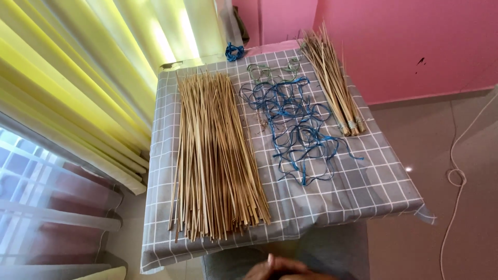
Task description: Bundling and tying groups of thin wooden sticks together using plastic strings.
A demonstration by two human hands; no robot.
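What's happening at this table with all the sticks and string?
Nobody is handling anything right now. A hand shows only at the bottom edge, below the table, touching none of the materials; which hand it is I cannot tell. On the grey checked cloth lie a large loose pile of thin sticks, a tangle of blue string in the middle, and a smaller bundle of sticks tied at one end. A small blue coil sits at the far edge.
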